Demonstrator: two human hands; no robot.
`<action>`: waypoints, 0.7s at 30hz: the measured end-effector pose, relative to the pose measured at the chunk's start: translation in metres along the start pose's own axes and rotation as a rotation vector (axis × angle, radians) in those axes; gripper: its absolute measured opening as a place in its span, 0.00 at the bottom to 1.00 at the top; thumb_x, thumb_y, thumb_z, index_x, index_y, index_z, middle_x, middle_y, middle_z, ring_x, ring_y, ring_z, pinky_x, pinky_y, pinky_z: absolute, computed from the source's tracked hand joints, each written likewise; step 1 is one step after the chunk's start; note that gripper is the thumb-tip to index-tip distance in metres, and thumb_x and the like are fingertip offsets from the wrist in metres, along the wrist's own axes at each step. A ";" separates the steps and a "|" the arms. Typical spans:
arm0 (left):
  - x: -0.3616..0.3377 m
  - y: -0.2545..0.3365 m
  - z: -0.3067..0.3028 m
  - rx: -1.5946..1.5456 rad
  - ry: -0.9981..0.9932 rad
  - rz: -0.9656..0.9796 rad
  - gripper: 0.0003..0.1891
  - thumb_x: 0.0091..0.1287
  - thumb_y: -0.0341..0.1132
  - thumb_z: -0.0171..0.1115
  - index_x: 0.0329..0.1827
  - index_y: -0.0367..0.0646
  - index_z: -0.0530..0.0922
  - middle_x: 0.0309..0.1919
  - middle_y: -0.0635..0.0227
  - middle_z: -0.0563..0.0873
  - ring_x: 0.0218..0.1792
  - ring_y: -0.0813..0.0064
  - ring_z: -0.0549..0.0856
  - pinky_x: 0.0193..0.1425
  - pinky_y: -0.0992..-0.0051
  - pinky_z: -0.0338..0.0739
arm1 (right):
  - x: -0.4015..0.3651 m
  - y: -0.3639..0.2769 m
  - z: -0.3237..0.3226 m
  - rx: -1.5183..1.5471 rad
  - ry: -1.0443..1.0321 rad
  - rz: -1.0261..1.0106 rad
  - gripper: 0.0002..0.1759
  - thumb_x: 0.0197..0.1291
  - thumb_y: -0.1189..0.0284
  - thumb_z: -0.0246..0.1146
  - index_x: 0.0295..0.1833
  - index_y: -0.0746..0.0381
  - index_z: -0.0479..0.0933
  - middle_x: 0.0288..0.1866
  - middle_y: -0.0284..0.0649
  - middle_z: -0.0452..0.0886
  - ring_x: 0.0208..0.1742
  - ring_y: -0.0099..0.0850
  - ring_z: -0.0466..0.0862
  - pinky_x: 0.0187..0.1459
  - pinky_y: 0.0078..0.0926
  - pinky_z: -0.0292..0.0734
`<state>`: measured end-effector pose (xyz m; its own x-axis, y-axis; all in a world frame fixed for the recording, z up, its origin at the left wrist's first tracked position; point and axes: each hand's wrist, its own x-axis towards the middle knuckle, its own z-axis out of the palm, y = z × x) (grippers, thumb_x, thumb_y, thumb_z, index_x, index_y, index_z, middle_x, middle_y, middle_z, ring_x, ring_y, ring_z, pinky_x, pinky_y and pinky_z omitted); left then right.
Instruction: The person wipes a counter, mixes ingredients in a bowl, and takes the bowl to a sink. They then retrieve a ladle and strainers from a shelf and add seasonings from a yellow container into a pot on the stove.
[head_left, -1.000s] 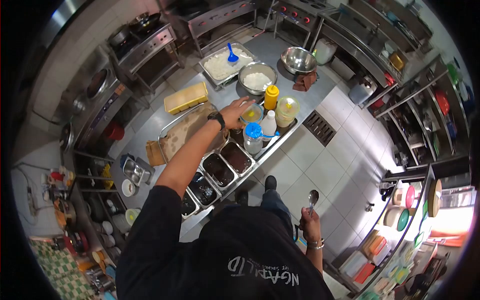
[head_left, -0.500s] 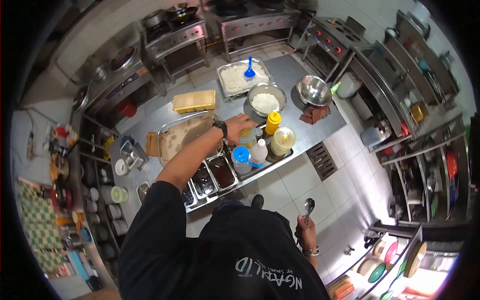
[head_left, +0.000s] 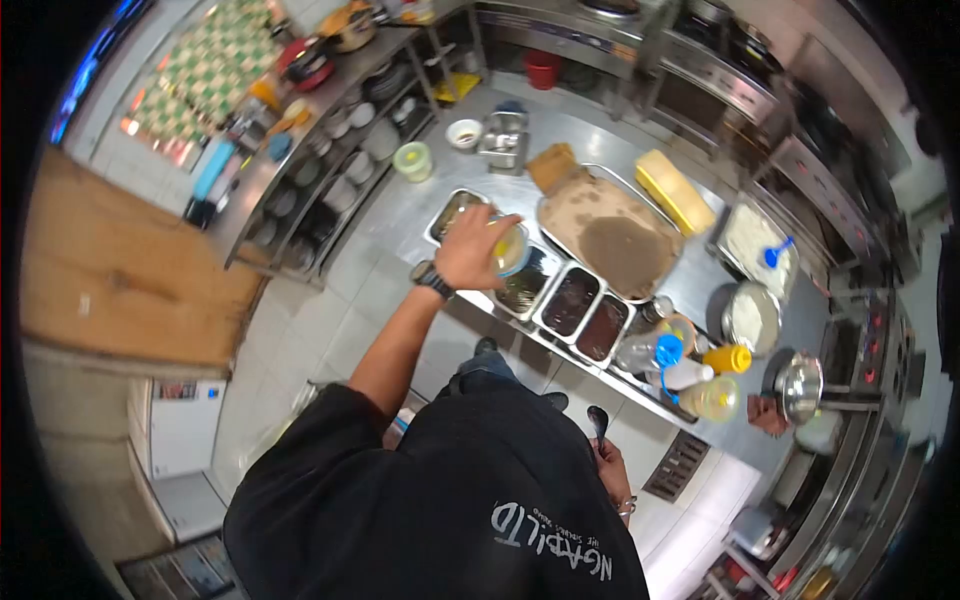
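My left hand (head_left: 468, 250), with a black watch on the wrist, is closed around a small round clear tub (head_left: 511, 250) that has a light-blue rim and yellowish contents. It hangs over the left end of the row of metal pans, between a pan of greenish contents (head_left: 457, 211) and a pan of dark, glossy liquid (head_left: 528, 284). Low in front of the body, my right hand (head_left: 610, 470) grips a metal spoon (head_left: 598, 422), bowl upward. Beside the row lies a large tray of brown powder (head_left: 585, 210), darker in one patch.
Bottles, including a yellow squeeze bottle (head_left: 728, 359) and a blue-capped clear one (head_left: 640, 352), crowd the table's right front. Behind them stand a bowl of white powder (head_left: 748, 318), a steel bowl (head_left: 800, 388) and a white-filled tray (head_left: 757, 238). A shelf unit (head_left: 330, 170) stands at left.
My left hand has gone from among the bottles to the left end of the pans, carrying the tub. The view has turned left. My right hand still holds the spoon.
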<state>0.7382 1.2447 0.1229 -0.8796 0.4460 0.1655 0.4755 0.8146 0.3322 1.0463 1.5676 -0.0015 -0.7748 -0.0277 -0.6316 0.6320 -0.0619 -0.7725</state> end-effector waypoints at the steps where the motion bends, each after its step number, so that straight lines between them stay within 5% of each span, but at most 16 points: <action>1: -0.028 -0.026 -0.003 0.026 0.034 -0.048 0.51 0.29 0.39 0.78 0.67 0.52 0.70 0.55 0.51 0.74 0.56 0.49 0.74 0.63 0.58 0.70 | 0.010 -0.005 0.001 -0.029 -0.030 0.005 0.15 0.71 0.60 0.59 0.39 0.61 0.78 0.27 0.22 0.75 0.28 0.13 0.68 0.31 0.15 0.62; 9: -0.166 -0.187 0.009 0.195 -0.076 -0.486 0.50 0.28 0.42 0.78 0.66 0.54 0.71 0.49 0.53 0.76 0.53 0.51 0.75 0.56 0.57 0.73 | 0.079 -0.073 0.075 -0.260 -0.242 0.028 0.19 0.72 0.56 0.57 0.33 0.59 0.75 0.19 0.24 0.69 0.18 0.15 0.64 0.21 0.18 0.57; 17: -0.092 -0.293 0.062 -0.025 0.131 -0.266 0.53 0.28 0.45 0.79 0.68 0.53 0.68 0.48 0.53 0.76 0.52 0.51 0.76 0.53 0.54 0.73 | 0.135 -0.122 0.226 -0.133 -0.296 -0.016 0.21 0.72 0.53 0.55 0.31 0.56 0.69 0.16 0.24 0.63 0.14 0.16 0.58 0.17 0.18 0.51; 21: -0.053 -0.323 0.089 -0.109 -0.040 -0.221 0.53 0.35 0.44 0.79 0.71 0.55 0.64 0.53 0.53 0.74 0.55 0.51 0.74 0.55 0.52 0.72 | 0.144 -0.155 0.312 -0.165 -0.310 -0.032 0.19 0.72 0.56 0.58 0.31 0.55 0.69 0.17 0.22 0.62 0.15 0.14 0.58 0.18 0.18 0.50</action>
<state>0.6326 0.9909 -0.0755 -0.9599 0.2772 0.0412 0.2651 0.8502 0.4549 0.8311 1.2615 0.0482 -0.7466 -0.3316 -0.5767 0.5821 0.0940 -0.8076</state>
